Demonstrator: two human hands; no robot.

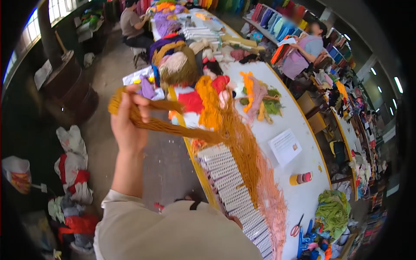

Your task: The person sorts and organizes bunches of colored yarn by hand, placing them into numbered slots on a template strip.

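Beside the table (pixel 289 116), the left hand (pixel 131 117) gripped mustard yarn (pixel 177 130) that trailed onto it; the mostly hidden right hand's (pixel 235 221) finger state was unclear. The table's printed sheet (pixel 284 147) was illegible.

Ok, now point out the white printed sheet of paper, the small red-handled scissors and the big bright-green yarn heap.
White printed sheet (pixel 284 148): head view, middle of the page.
Red-handled scissors (pixel 298 225): head view, near the pivot.
Bright-green yarn heap (pixel 333 210): head view, middle of the heap.

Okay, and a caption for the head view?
A raised left hand holds golden-brown yarn that trails onto a long white table of colorful skeins.
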